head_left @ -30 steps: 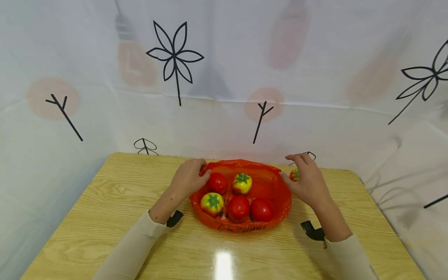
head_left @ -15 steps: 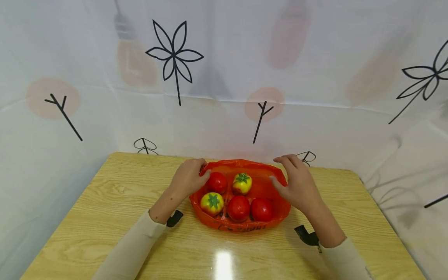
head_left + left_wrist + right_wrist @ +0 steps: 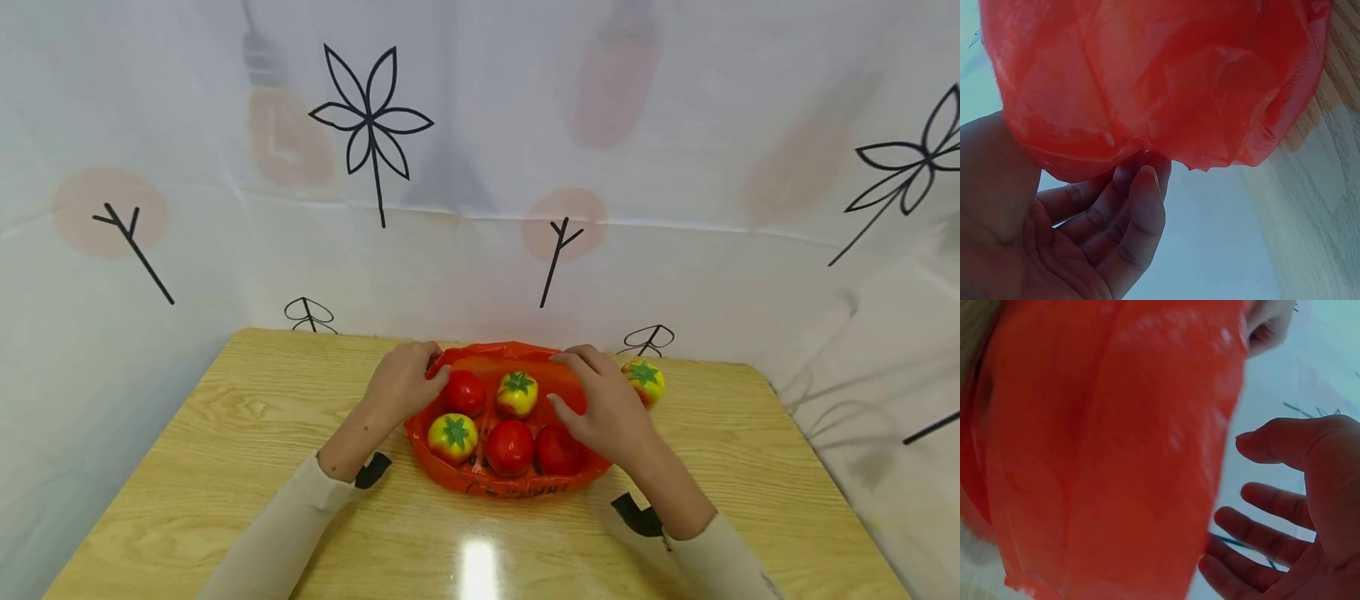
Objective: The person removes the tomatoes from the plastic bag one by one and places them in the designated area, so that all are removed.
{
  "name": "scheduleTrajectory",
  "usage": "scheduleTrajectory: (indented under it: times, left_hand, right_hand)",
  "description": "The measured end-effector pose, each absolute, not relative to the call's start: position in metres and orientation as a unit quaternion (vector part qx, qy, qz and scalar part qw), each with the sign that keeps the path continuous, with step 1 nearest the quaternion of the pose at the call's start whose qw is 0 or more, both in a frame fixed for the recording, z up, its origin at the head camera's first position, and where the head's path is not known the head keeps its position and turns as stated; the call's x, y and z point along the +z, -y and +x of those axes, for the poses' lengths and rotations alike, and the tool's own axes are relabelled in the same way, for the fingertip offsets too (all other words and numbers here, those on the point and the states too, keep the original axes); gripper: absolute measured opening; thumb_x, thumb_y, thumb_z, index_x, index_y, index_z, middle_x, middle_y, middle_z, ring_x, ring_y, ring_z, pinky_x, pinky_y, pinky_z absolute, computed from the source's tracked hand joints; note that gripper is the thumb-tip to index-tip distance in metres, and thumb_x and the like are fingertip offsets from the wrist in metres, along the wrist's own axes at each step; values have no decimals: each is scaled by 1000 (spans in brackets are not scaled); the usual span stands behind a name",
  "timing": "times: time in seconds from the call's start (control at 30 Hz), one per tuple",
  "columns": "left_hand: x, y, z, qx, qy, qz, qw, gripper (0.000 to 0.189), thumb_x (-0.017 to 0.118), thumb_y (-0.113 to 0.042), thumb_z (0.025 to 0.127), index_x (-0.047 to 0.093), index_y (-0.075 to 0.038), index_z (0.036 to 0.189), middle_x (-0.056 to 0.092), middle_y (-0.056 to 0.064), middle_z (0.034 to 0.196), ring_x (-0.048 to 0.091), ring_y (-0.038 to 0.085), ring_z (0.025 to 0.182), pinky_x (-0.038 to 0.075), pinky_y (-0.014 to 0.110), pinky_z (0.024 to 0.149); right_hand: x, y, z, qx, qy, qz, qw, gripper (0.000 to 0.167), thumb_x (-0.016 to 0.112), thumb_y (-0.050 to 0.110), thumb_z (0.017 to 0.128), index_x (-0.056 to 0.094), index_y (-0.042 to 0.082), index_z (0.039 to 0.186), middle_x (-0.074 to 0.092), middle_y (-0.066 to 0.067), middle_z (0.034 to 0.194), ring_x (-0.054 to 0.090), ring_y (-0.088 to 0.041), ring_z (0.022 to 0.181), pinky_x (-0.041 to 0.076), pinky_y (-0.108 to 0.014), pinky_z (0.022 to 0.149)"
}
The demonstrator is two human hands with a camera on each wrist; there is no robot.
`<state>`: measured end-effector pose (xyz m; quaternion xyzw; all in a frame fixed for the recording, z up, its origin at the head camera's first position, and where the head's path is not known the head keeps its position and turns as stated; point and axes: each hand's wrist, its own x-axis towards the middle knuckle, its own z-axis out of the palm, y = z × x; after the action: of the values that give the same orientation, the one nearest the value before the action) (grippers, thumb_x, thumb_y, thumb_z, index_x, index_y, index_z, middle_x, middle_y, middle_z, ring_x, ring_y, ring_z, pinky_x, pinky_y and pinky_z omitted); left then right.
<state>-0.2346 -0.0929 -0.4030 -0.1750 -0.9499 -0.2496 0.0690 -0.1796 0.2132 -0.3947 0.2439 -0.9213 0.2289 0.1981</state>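
Note:
A red plastic bag [image 3: 450, 477] stands wide open on the table with its mouth upward. Inside lie red tomatoes [image 3: 510, 450] and yellow-and-red tomatoes with green leafy tops [image 3: 453, 437], all glossy. My left hand [image 3: 402, 381] grips the bag's left rim; in the left wrist view its curled fingers [image 3: 1138, 219] meet the edge and the thumb is partly hidden by the plastic. My right hand [image 3: 611, 412] is over the bag's right side, thumb and fingers spread, holding nothing. Beyond it, another yellow tomato [image 3: 647, 382] lies outside the bag.
The wooden table [image 3: 300, 392] extends to both sides and in front of the bag. A white cloth [image 3: 465, 275] with printed flowers and twigs hangs right behind the table's back edge. Black straps [image 3: 639, 515] show beneath both wrists.
My right hand has moved left from the bag's right rim to over its inside. The yellow tomato outside, hidden half a second ago, shows behind it. The left hand stays at the rim.

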Motion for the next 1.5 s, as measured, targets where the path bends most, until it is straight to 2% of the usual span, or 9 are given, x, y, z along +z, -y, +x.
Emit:
scheduleTrajectory:
  times: [0.17,0.47,0.73,0.93,1.2,1.37,1.5]
  left_hand:
    - [-404,94,-235,-248,949,-178,71,18,71,-22,100,72,-4,101,57,2,72,51,19,63,43,30,56]
    - [-404,94,-235,-248,949,-179,72,19,70,-23,100,72,-4,102,57,1,72,51,19,63,42,30,56]
    - [-404,94,-236,-243,950,-182,73,18,70,-24,100,71,-5,98,54,2,69,49,19,62,40,30,55]
    - [-405,94,-236,-239,950,-184,74,20,69,-24,100,73,-5,101,57,1,71,52,20,64,43,30,57]
    - [-403,93,-236,-238,951,-185,75,18,69,-23,100,72,-6,100,57,1,71,51,20,65,43,31,58]
    - [-403,93,-235,-240,950,-187,74,17,70,-23,100,71,-6,97,56,1,70,50,20,64,42,31,57]
    - [-403,93,-235,-238,950,-186,75,17,70,-23,100,71,-6,98,56,1,71,51,20,65,43,31,57]
  right_hand:
    - [-399,-204,-181,226,925,256,166,48,81,16,91,66,6,136,62,-10,131,62,-34,120,56,-53,100]
    - [-400,-192,-187,208,937,255,119,50,79,20,93,66,9,140,62,-12,132,65,-32,115,57,-52,96]
    - [-413,-188,-193,185,947,255,58,63,78,21,95,56,15,154,53,-22,150,58,-45,132,50,-61,106]
    - [-424,-187,-195,177,948,264,39,63,75,20,98,53,18,157,49,-27,154,55,-50,135,49,-65,106]
    - [-430,-188,-198,167,945,279,38,55,73,16,99,59,22,152,47,-28,155,55,-51,134,50,-65,104]
    - [-430,-188,-198,188,944,270,36,45,77,16,96,66,13,140,54,-24,145,62,-43,122,53,-60,103]
    - [-429,-188,-198,200,946,253,25,41,80,16,94,65,13,132,56,-20,136,63,-35,109,57,-54,98]
